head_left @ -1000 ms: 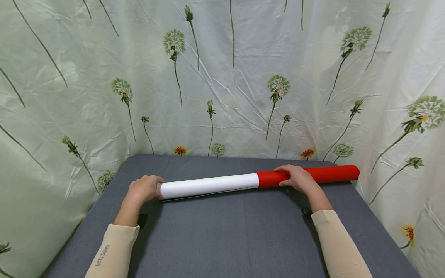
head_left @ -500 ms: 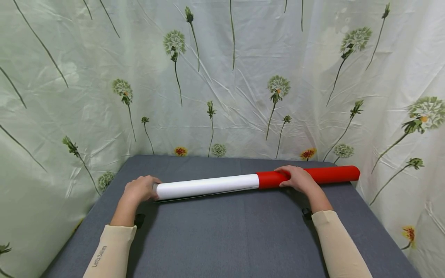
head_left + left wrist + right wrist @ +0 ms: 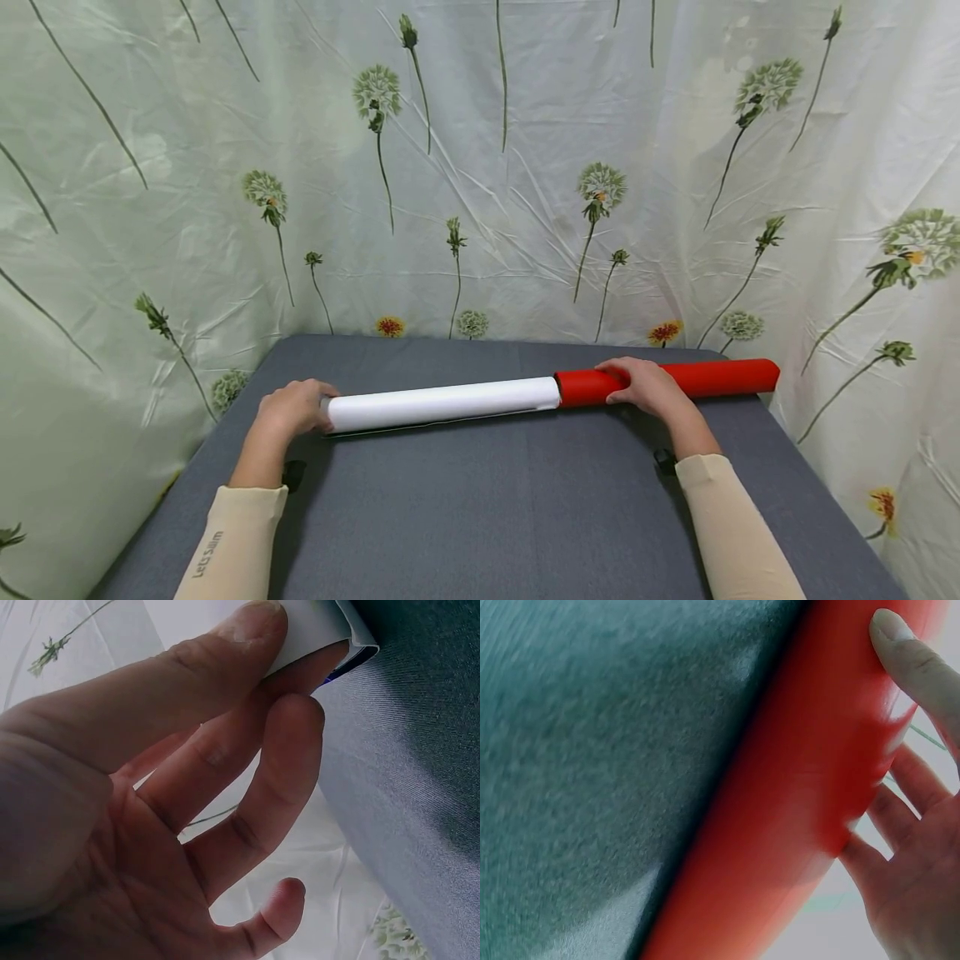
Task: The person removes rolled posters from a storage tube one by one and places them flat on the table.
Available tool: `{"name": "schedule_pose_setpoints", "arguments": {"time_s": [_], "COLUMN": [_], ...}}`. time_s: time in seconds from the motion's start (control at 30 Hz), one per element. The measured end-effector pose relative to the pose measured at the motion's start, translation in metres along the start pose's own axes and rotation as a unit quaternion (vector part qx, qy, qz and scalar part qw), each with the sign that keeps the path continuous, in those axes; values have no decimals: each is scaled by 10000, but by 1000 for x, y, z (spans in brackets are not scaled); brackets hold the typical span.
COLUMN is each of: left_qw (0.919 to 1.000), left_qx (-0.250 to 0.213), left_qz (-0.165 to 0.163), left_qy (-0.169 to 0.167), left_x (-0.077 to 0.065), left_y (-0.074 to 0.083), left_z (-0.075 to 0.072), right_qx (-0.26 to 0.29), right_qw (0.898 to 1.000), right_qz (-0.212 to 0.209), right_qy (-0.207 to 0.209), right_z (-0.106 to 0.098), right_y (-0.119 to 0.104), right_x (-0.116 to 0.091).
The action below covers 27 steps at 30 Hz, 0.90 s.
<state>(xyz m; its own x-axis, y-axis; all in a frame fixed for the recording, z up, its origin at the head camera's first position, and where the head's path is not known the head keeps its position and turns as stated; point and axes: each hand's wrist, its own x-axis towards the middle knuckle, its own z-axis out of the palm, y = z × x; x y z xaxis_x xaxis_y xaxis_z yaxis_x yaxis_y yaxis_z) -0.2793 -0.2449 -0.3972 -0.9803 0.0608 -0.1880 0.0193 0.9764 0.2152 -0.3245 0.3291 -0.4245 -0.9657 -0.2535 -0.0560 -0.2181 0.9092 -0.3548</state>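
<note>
A long white paper roll (image 3: 442, 403) lies slantwise across the table, its right end at the mouth of a red tube (image 3: 712, 378). A dark gap shows between the two there. My left hand (image 3: 294, 407) pinches the roll's left end. In the left wrist view, the thumb presses the white sheet (image 3: 315, 630) and a fingertip disappears behind its edge, where a bit of blue shows. My right hand (image 3: 645, 385) grips the red tube near its left end. The right wrist view has its thumb and fingers spread around the red surface (image 3: 780, 787).
A grey cloth covers the table (image 3: 465, 508), which narrows toward the back. Behind it and along both sides hangs a pale curtain (image 3: 480, 167) printed with dandelions. Dark straps (image 3: 293, 475) show at the wrists, above beige sleeves (image 3: 236, 533).
My left hand has moved left with the white roll, sliding it out of the red tube. A gap has appeared at the tube's mouth. My right hand and the red tube have shifted slightly right.
</note>
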Motion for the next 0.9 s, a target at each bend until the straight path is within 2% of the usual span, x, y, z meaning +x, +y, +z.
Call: {"name": "schedule_pose_setpoints", "arguments": {"time_s": [0.27, 0.6, 0.7, 0.9], "left_qw": [9999, 9995, 9994, 9985], "left_qx": [-76, -125, -105, 3], "left_qz": [-27, 247, 324, 437], "left_qy": [-85, -148, -53, 339], "left_x": [0, 2, 4, 11], "left_y": [-4, -8, -9, -9], "left_z": [-3, -3, 0, 8], "right_qx": [47, -250, -389, -627], "right_qw": [9999, 9994, 9988, 9973], "right_qz": [97, -36, -33, 132], "right_qy": [-15, 220, 297, 360], "right_z": [-3, 2, 5, 10], "right_y": [-1, -4, -8, -20], "right_x": [-2, 1, 3, 9]}}
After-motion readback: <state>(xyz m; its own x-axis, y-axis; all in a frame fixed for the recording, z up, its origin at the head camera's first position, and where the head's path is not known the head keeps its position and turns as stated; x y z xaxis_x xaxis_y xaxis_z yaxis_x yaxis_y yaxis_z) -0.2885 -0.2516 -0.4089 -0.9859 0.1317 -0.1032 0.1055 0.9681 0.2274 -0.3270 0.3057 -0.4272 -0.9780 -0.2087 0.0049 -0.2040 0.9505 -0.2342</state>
